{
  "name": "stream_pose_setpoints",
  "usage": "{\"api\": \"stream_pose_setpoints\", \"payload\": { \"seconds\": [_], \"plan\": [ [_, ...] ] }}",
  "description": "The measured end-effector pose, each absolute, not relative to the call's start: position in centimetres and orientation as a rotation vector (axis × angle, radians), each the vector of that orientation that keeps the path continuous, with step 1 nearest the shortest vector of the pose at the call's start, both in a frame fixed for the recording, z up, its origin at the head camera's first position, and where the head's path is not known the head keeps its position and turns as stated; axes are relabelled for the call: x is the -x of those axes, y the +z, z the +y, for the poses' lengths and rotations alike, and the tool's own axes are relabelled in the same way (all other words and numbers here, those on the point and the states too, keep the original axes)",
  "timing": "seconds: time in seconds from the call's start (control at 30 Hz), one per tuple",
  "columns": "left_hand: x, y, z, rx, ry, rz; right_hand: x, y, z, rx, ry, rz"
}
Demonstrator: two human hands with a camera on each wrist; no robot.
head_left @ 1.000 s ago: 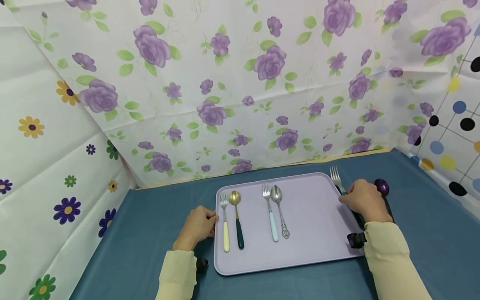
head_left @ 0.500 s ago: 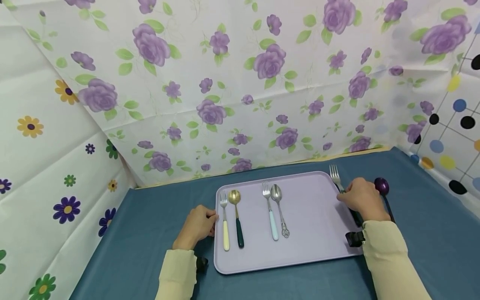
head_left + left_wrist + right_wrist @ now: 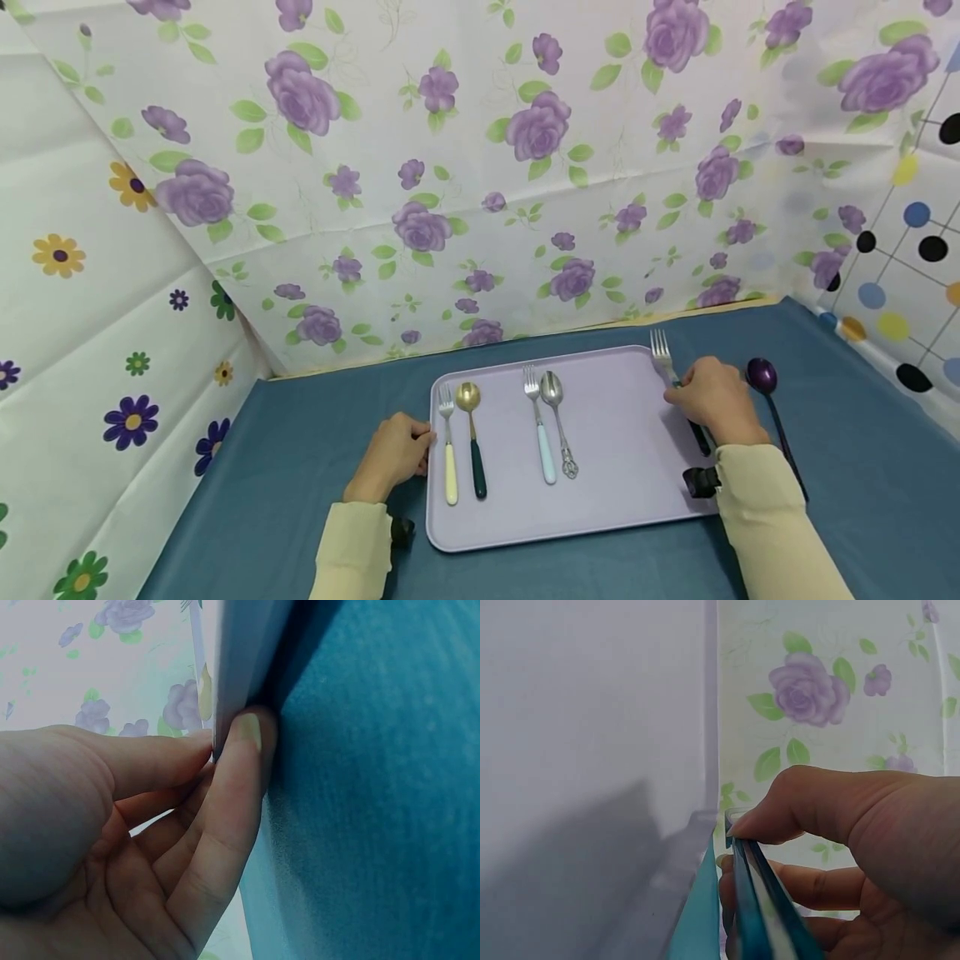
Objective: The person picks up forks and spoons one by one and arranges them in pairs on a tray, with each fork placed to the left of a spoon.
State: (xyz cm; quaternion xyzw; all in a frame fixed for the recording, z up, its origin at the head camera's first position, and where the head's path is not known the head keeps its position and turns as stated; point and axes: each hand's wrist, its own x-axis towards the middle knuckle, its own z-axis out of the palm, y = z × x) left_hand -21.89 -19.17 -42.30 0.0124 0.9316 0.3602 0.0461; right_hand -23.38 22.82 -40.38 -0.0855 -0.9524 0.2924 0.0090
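My left hand (image 3: 393,450) pinches the left rim of a pale lilac tray (image 3: 615,492), thumb above and a finger beneath, as the left wrist view shows. At the tray's right edge my right hand (image 3: 716,400) holds a fork (image 3: 662,348) with a dark green handle (image 3: 761,915) between thumb and fingers. The fork lies across the tray's right rim, tines pointing away. On the tray lie a yellow-handled fork (image 3: 450,475), a gold spoon (image 3: 468,396) with a dark green handle, a light-blue-handled fork (image 3: 545,454) and a silver spoon (image 3: 552,387) with an ornate handle.
A purple spoon (image 3: 762,375) with a dark handle lies on the blue tablecloth (image 3: 862,450), right of my right hand. Flower-patterned sheets (image 3: 465,208) stand behind and at the left, with a dotted one (image 3: 892,258) at the right.
My right hand has moved slightly left with the green-handled fork, bringing it over the tray's right rim. More of the purple spoon's handle now shows. My left hand stays at the tray's left rim.
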Motion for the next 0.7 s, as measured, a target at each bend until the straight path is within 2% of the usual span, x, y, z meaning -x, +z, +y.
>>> {"api": "stream_pose_setpoints", "payload": {
  "seconds": [0.7],
  "plan": [
    [22.1,-42.2,-19.1,-0.017,1.101,2.836,23.6,-40.3,21.1,0.265,0.885,-3.020]
  ]
}}
